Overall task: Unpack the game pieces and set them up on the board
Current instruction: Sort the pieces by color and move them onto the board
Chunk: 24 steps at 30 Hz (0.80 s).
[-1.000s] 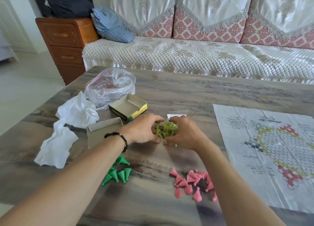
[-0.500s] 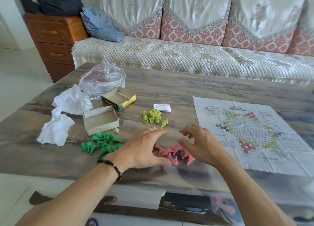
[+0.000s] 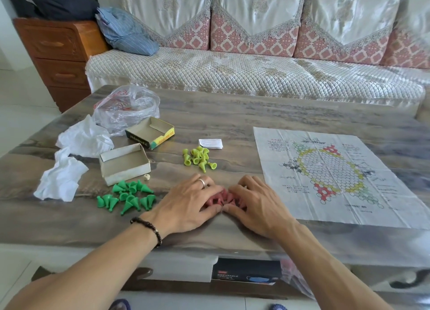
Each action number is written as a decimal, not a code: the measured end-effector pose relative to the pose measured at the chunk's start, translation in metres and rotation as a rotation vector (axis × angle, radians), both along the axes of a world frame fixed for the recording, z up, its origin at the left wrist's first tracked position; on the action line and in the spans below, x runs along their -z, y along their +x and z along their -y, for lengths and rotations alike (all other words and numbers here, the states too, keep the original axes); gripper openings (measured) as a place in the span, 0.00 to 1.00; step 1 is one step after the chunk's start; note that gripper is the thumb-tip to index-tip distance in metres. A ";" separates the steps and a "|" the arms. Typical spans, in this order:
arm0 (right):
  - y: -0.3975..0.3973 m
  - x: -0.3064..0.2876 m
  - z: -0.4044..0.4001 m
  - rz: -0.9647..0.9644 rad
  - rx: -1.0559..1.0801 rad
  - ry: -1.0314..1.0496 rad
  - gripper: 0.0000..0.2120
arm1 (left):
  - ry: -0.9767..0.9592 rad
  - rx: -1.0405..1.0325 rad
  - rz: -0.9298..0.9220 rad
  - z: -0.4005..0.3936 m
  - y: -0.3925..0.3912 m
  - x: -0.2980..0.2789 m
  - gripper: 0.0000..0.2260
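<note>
A heap of small pink cone-shaped plastic game pieces lies on the grey wood-grain table, near its front edge and just left of the paper game board. Both hands cup this heap from either side. The left hand, with a ring on one finger and a dark bead bracelet at the wrist, lies palm down with its fingers curved over the left of the heap. The right hand mirrors it on the right, fingers bent down onto the pieces. The fingertips of the two hands nearly meet, and only a few pink pieces show between them; both hands seem to gather the pieces, though how firmly they hold them I cannot tell.

The board is a creased white sheet printed with a hexagonal cell pattern ringed in yellow, red and green. It lies flat and bears no pieces.

Left of the board, beyond the hands, sits a cluster of yellow-green cone pieces, with a small white printed slip just behind it. Farther left of the board, beside the left hand, dark green cone pieces lie scattered. Behind them stand an open grey cardboard box tray, a small pale die at its corner, and the box's open yellow-and-green printed lid. Crumpled white tissue and a clear plastic bag lie farthest left of the board.
</note>
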State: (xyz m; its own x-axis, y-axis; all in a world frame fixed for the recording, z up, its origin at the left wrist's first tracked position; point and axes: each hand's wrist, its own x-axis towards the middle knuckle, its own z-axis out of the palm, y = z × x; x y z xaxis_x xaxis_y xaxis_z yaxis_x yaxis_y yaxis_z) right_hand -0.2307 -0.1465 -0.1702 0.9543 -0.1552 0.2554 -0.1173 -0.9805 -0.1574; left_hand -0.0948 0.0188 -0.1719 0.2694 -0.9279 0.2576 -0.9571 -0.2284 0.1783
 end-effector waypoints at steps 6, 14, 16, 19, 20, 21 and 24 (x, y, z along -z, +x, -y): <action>0.009 0.000 0.002 0.079 0.002 0.012 0.12 | -0.029 -0.005 -0.006 0.016 -0.002 0.001 0.25; 0.016 0.001 0.001 0.193 0.093 0.023 0.12 | -0.113 -0.050 -0.034 0.039 0.000 -0.001 0.10; 0.020 0.002 0.001 0.215 0.134 0.049 0.12 | -0.149 -0.083 -0.013 0.044 -0.001 -0.002 0.11; 0.026 0.003 0.002 0.272 0.166 0.126 0.14 | -0.201 -0.080 0.046 0.049 -0.004 -0.003 0.10; 0.028 0.002 0.004 0.300 0.178 0.170 0.15 | -0.213 -0.079 0.057 0.050 -0.004 -0.003 0.10; 0.029 0.001 0.005 0.329 0.198 0.214 0.15 | -0.221 -0.083 0.055 0.050 -0.004 -0.003 0.11; 0.033 -0.003 0.012 0.395 0.259 0.269 0.18 | -0.230 -0.131 -0.018 0.053 -0.002 -0.001 0.12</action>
State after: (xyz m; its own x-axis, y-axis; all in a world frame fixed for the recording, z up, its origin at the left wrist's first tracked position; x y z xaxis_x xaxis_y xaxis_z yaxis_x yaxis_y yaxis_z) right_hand -0.1982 -0.1581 -0.1674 0.7156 -0.4819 0.5057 -0.2307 -0.8463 -0.4801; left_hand -0.0971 -0.0338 -0.1707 0.3894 -0.8026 0.4518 -0.9184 -0.3012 0.2565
